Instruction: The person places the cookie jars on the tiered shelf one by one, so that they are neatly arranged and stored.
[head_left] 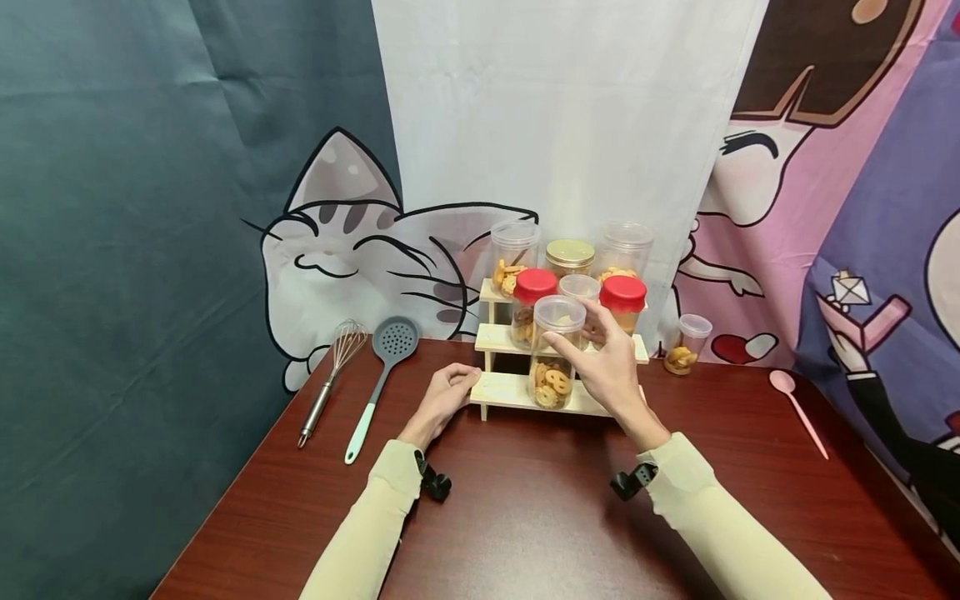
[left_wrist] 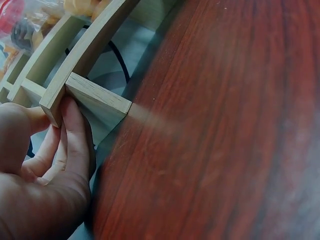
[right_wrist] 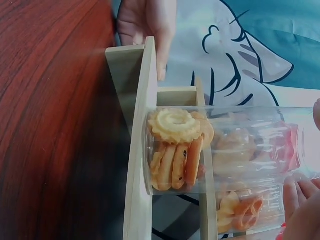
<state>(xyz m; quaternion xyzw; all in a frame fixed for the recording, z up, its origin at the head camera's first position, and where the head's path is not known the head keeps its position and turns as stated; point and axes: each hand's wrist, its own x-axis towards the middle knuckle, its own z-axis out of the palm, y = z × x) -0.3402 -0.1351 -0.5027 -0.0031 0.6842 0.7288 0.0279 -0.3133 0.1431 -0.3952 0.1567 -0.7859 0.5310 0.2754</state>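
Observation:
A clear jar of cookies (head_left: 552, 379) stands upright on the lowest tier of a three-tier wooden rack (head_left: 501, 389). My right hand (head_left: 613, 371) grips this jar near its top, thumb in front and fingers around the far right side. In the right wrist view the cookies (right_wrist: 176, 150) fill only the jar's lower part. At the rack's left end my left hand (head_left: 442, 398) pinches the end of the lowest board (left_wrist: 67, 82) between thumb and fingers. Two red-lidded jars (head_left: 536, 287) stand on the middle tier, with a clear-lidded jar (head_left: 579, 288) between them, partly hidden.
On the top tier are two tall clear jars (head_left: 514, 250) and a gold-lidded jar (head_left: 570, 254). A whisk (head_left: 333, 375) and a grey slotted skimmer (head_left: 386, 367) lie left on the table (head_left: 495, 517). Right of the rack are a small cookie jar (head_left: 686, 346) and a pink spoon (head_left: 797, 410).

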